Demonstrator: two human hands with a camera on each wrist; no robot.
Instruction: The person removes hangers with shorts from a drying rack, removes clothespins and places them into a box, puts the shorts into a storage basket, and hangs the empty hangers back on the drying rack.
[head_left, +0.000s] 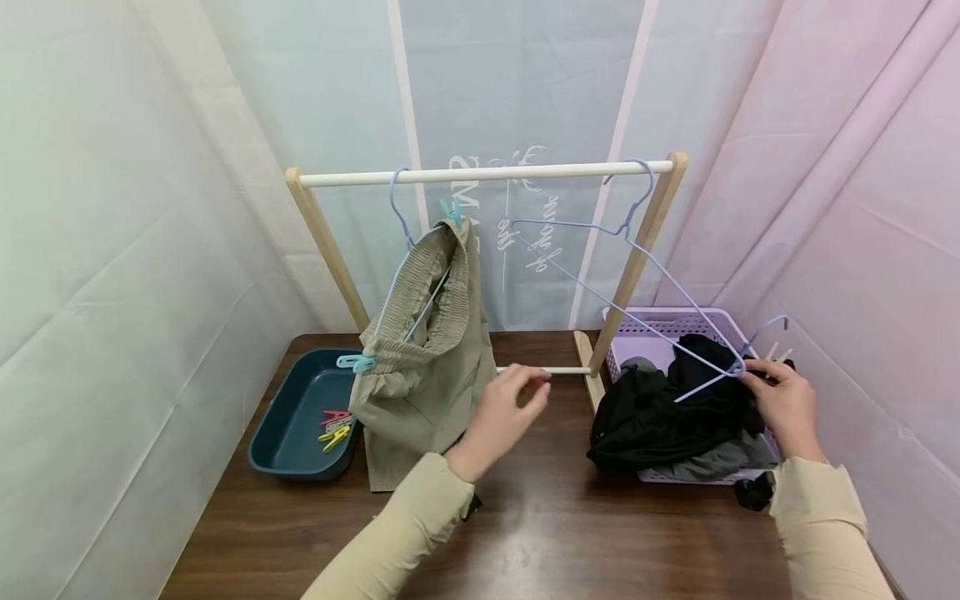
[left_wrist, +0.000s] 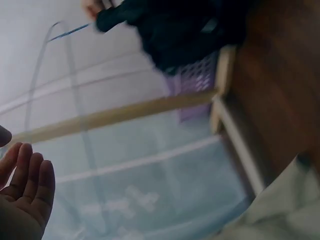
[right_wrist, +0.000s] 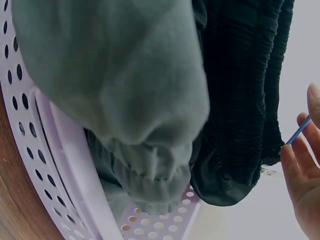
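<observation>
My right hand pinches a blue clothes hanger beside the gathered waistband of a black garment. At those fingers, a second blue hanger, hooked on the rail, overlaps the held one in the head view. The black garment drapes over the lilac basket. My left hand is in the air near the middle with loosely bent fingers, holding nothing. Just left of it, khaki trousers hang from another blue hanger, with teal clothespins at the waistband.
A wooden rack with a white rail stands across the table. To the left, a dark blue tray holds red, grey and yellow clothespins. Grey cloth bulges over the basket. Pale curtains surround the table.
</observation>
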